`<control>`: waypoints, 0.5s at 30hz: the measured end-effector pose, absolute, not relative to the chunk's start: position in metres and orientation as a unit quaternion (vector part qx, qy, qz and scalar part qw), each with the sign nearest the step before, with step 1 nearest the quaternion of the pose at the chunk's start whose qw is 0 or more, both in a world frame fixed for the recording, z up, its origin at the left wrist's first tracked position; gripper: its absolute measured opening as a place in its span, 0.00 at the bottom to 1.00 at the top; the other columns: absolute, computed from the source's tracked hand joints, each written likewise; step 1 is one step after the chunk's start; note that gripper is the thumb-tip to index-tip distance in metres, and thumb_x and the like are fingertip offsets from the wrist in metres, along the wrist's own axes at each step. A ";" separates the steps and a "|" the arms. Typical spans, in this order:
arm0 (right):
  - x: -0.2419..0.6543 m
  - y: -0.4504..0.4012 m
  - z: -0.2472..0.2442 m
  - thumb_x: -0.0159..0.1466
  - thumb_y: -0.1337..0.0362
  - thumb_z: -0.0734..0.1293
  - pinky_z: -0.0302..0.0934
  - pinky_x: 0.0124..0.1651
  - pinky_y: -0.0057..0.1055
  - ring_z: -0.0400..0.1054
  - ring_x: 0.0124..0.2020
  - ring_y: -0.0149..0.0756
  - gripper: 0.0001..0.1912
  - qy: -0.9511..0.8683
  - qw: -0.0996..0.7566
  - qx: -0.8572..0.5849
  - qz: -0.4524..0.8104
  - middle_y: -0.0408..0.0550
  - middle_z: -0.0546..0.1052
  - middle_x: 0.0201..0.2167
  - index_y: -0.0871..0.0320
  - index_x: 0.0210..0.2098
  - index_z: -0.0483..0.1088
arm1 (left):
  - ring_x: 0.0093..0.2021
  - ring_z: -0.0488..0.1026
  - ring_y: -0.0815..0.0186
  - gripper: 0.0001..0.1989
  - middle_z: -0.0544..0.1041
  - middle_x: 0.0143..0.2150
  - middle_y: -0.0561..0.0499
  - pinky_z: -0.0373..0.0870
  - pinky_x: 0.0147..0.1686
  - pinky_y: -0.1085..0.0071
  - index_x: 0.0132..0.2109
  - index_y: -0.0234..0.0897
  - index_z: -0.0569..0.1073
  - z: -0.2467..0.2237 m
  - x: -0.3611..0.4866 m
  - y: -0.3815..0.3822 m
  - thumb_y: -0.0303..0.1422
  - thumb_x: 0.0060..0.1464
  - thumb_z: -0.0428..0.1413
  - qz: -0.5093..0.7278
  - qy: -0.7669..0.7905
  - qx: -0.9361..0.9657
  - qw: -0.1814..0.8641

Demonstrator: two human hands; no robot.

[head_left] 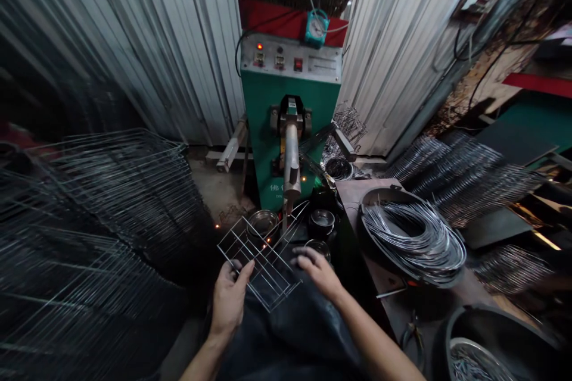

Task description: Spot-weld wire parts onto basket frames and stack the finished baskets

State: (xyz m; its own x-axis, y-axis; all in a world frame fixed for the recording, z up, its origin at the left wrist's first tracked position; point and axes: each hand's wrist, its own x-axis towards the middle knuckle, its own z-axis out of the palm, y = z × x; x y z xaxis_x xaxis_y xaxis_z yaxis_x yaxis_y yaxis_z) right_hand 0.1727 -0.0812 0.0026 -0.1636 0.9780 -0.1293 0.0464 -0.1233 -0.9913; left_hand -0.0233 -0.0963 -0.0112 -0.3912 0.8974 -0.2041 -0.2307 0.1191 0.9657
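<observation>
A wire grid frame (268, 277) hangs tilted in front of the green welding machine (259, 131). My left hand (230, 297) is closed on the frame's left edge, with the thumb over the wires. To the right of the frame, my right hand (317, 271) has its fingers partly curled near the frame's right side; whether they hold a wire is too small to tell. The machine's metal arm and electrode (292, 172) stand above the far end of the frame. Small orange sparks glow by the wires.
Stacked wire racks (129, 190) fill the left side. On the right, a bench (361, 208) holds a black basin with coiled wire rings (415, 238), pliers (414, 333) and another basin (491, 315). Metal bowls (263, 223) sit below the electrode.
</observation>
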 end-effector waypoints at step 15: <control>0.158 -0.103 -0.014 0.61 0.47 0.54 0.48 0.28 0.27 0.51 0.24 0.30 0.21 -0.627 0.375 -0.509 0.455 0.39 0.55 0.20 0.56 0.22 0.55 | 0.21 0.60 0.74 0.21 0.63 0.21 0.60 0.59 0.23 0.76 0.31 0.36 0.65 -0.029 -0.019 -0.097 0.47 0.38 0.61 0.618 0.601 0.297 0.410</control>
State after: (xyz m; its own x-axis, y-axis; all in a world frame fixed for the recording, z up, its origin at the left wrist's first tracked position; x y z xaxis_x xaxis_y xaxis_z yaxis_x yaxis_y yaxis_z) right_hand 0.1579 -0.1031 -0.0136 -0.2019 0.9794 0.0069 0.2972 0.0680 -0.9524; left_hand -0.0192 -0.0973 -0.0285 -0.4869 0.8645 -0.1247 -0.1495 0.0582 0.9870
